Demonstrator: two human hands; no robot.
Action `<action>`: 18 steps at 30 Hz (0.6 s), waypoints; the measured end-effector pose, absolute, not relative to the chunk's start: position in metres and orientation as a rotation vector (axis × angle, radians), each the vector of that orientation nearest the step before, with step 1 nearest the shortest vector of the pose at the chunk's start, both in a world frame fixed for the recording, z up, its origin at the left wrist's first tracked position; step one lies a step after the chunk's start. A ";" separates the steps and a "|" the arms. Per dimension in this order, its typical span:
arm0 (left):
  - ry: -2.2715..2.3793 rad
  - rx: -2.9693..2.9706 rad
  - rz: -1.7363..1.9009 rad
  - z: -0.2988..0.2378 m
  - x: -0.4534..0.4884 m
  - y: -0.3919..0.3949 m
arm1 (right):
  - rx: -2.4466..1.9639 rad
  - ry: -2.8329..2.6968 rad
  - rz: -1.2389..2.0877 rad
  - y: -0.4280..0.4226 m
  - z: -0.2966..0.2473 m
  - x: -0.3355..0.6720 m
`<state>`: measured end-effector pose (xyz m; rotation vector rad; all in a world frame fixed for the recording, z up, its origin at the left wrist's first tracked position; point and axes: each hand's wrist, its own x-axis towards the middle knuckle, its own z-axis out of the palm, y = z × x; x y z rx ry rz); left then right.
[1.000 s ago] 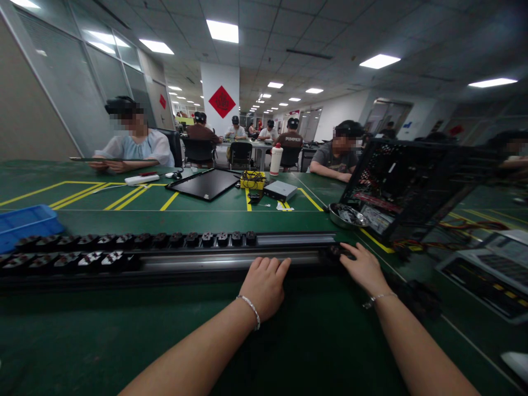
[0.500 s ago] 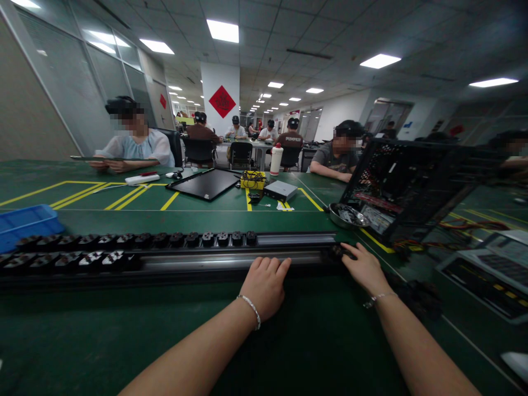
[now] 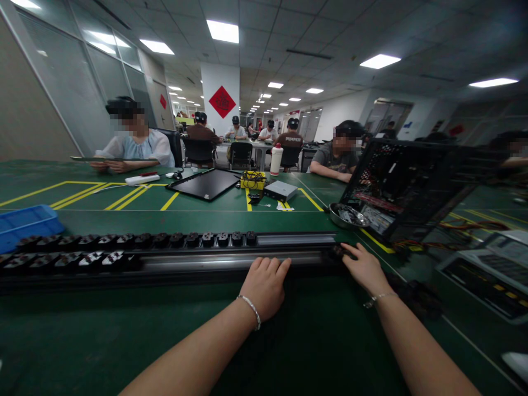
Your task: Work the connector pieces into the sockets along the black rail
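The left hand lies on the near rail, which stretches from left to right on the green worktop. Its fingers are side by side and bent over the rail; if they clamp it, I cannot tell. At the right end of this rail is a small black piece, and the right hand touches it with the fingertips; how firmly these fingers close on it, I cannot tell. Black modules fill the left part of the near rail. Just behind, the far rail carries a similar row. Farther, a blue bin stands at left, a metal bowl and an opened computer case at right. Beyond are a black panel and a yellow basket.
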<state>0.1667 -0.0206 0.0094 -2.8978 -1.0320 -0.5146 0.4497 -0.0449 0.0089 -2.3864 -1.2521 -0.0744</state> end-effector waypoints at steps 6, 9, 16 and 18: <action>-1.034 -2.888 -0.523 0.009 0.167 -0.020 | -2.403 -1.238 -0.033 -0.046 0.013 0.447; -1.027 -2.889 -0.521 0.010 0.167 -0.020 | -2.403 -1.221 0.002 -0.046 0.014 0.446; -1.030 -2.889 -0.493 0.010 0.166 -0.020 | -2.360 -1.198 -0.004 -0.047 0.017 0.443; -1.026 -2.887 -0.495 0.009 0.167 -0.020 | -2.340 -1.196 -0.004 -0.047 0.018 0.442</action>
